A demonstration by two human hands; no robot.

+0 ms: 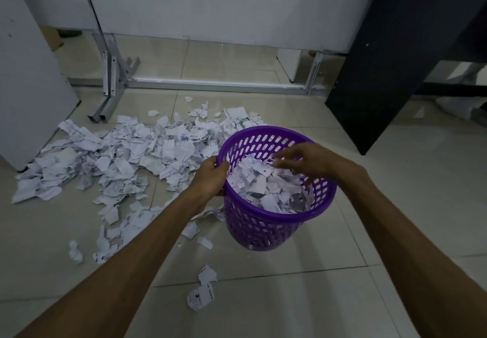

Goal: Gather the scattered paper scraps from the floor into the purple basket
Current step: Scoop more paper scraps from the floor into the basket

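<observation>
Two of your hands are at the purple basket (266, 221), which stands on the tiled floor (395, 206) and is tilted toward you. Your left hand (210, 177) grips the basket's rim on its left side, thumb inside and fingers curled round the outer wall. Your right hand (303, 161) hovers over the mouth with its fingers (282, 163) spread apart and relaxed, their tips touching the heap of scraps (266, 187) inside. Most paper scraps (110, 161) lie in a wide pile on the floor to the basket's left, near a metal frame (110, 84). A few loose pieces (203, 287) lie on the tiles close to you. A black panel (382, 61) stands at the right.
</observation>
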